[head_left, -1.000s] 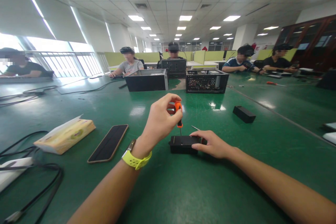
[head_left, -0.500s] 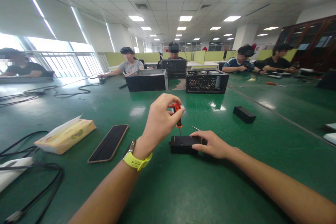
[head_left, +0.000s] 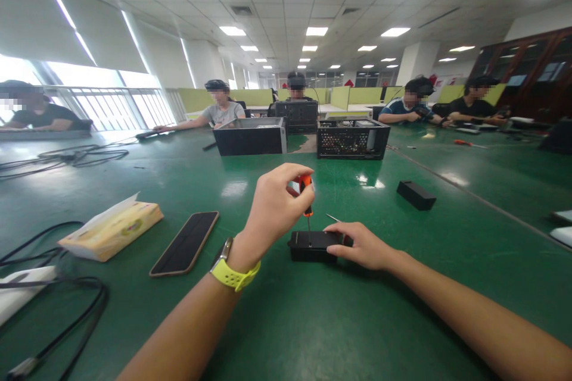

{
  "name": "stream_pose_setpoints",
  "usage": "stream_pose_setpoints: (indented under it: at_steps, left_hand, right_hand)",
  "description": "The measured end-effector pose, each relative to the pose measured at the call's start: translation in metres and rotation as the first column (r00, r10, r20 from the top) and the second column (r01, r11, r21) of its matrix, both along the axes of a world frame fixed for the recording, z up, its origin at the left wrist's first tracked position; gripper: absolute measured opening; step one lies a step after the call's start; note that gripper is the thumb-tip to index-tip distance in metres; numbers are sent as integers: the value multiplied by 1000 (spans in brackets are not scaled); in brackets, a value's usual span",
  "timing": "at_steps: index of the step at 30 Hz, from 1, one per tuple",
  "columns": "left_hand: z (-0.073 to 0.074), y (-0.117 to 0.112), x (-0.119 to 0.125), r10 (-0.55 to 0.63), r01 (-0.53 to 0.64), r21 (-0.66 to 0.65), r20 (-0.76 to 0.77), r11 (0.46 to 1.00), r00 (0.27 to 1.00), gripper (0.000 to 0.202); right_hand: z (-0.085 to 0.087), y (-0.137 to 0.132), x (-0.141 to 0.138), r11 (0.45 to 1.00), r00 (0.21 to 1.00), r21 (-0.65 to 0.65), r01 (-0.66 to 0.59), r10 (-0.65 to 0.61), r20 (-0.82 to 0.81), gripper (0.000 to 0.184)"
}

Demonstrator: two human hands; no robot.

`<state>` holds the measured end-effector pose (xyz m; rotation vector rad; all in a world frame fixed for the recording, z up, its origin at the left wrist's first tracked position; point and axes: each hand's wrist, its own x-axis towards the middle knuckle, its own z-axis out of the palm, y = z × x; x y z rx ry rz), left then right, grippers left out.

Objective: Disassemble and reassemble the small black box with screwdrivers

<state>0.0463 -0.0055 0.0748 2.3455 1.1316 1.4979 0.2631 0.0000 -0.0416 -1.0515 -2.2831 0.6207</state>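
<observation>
My left hand (head_left: 280, 197) pinches the handle of an orange-and-black screwdriver (head_left: 308, 212), which stands nearly upright. Its thin shaft comes down onto the top face of a small black box (head_left: 313, 255) lying on the green table. Around the right end of that box, my right hand (head_left: 357, 245) is closed, thumb in front and fingers over the top and behind. Behind the right fingers a thin metal shaft (head_left: 332, 218) sticks out; the rest of it is hidden by the hand.
A phone (head_left: 185, 244), a tissue pack (head_left: 114, 229) and black cables (head_left: 84, 309) lie to the left. Another black block (head_left: 415, 195) lies right. Two computer cases (head_left: 251, 138) stand ahead, and another screwdriver (head_left: 463, 142) lies far right. Several people sit around the table.
My left fingers have shifted slightly on the screwdriver, and its handle has moved a little to the right. My right hand and the box look unmoved. Far left, a person's arm has reached further left.
</observation>
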Motion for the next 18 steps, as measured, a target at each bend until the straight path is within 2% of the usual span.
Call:
stream_pose_setpoints:
  at_steps: [6,14,18]
  left_hand:
    - [-1,0,-2,14,-14,11,0,1000,1000,8]
    - [-1,2,-1,-12,13,-54,17,998,1000,25]
    - [0,1,-1,0,1,-52,7,999,1000,18]
  right_hand:
    - [-1,0,-1,1000,1000,5,2,-2,4,37]
    - [-1,0,0,1000,1000,10,-10,10,-5,38]
    - [-1,1,0,1000,1000,9,-8,8,-7,38]
